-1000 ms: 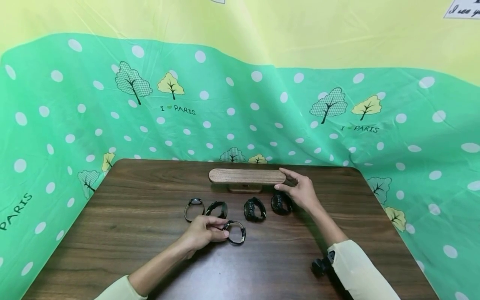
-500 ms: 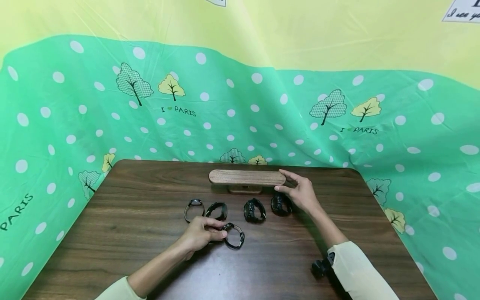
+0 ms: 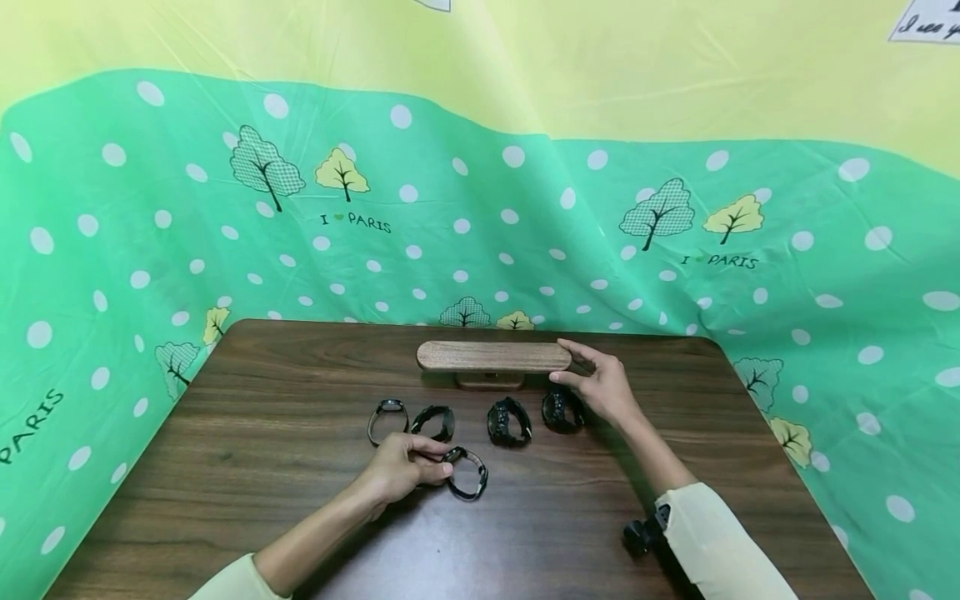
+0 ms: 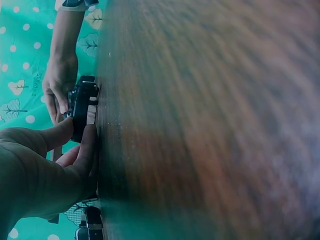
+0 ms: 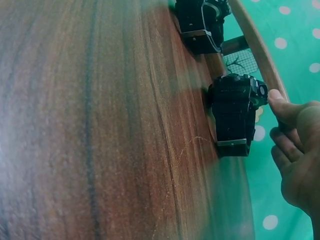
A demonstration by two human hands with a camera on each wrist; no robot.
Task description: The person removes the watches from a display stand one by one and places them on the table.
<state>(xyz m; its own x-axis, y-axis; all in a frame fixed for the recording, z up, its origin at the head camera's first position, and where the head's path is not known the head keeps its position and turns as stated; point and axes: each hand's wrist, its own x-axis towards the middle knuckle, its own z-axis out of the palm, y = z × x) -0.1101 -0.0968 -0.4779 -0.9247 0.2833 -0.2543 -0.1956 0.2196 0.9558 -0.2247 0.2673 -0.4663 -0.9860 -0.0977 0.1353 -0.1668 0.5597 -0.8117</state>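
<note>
My left hand (image 3: 397, 471) pinches a dark wristwatch (image 3: 454, 455) between thumb and fingers, its closed strap forming a loop to the right. In the left wrist view this watch (image 4: 80, 107) stands on its side close to the tabletop. Farther back is a wooden stand, a rounded bar (image 3: 487, 357) on a short base (image 3: 489, 382). My right hand (image 3: 606, 387) grips the bar's right end, thumb in front and fingers behind. Just below that hand sits a chunky black watch (image 3: 553, 410), seen larger as a black watch (image 5: 232, 117) in the right wrist view.
Along the front of the stand are a thin-strapped watch (image 3: 390, 406), a dark watch (image 3: 447, 423) and another chunky black watch (image 3: 498, 421). The brown wooden table (image 3: 262, 433) backs onto a green and yellow patterned cloth (image 3: 450, 192). A small black device (image 3: 639, 536) hangs at the right wrist.
My left hand has shifted the pinched watch slightly left and nearer to me, mostly in the first half second. The right hand and the stand have kept their place.
</note>
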